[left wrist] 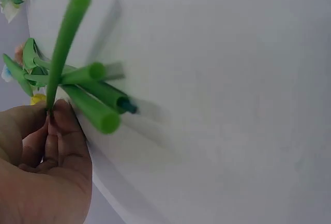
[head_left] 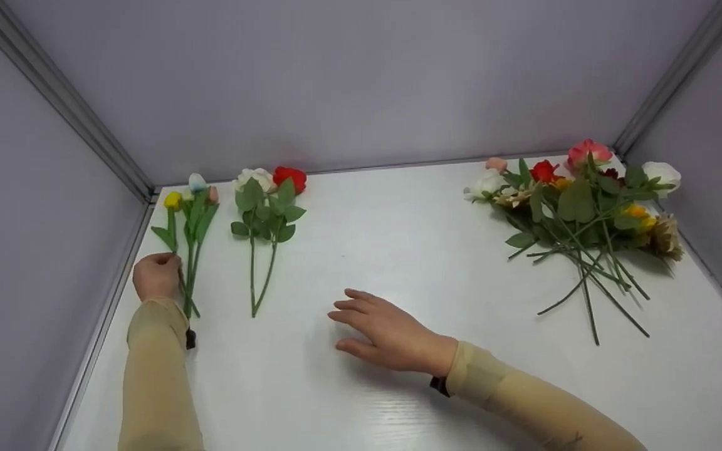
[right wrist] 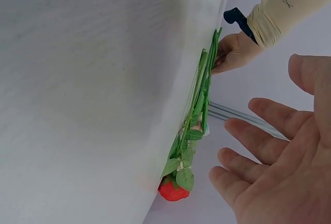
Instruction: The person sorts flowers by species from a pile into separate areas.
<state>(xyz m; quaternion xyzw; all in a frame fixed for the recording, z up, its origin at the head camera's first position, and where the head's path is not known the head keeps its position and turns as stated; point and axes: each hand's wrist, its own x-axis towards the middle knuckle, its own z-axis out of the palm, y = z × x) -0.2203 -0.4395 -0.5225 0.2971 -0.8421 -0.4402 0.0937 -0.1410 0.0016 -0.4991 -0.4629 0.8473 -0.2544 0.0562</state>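
Tulip stems (head_left: 188, 275) sit far left on the table (head_left: 398, 388), my left hand (head_left: 157, 275) pinching one to line it up with its kind; right hand (head_left: 386, 332) hovers loose, holding nothing.

In the left wrist view, the green stems (left wrist: 88, 97) were blurred toward the counter (left wrist: 232, 105), and the flower heads were cut off at the left edge. In the right wrist view, the right hand (right wrist: 282, 167) ran off the frame's right and bottom edges.
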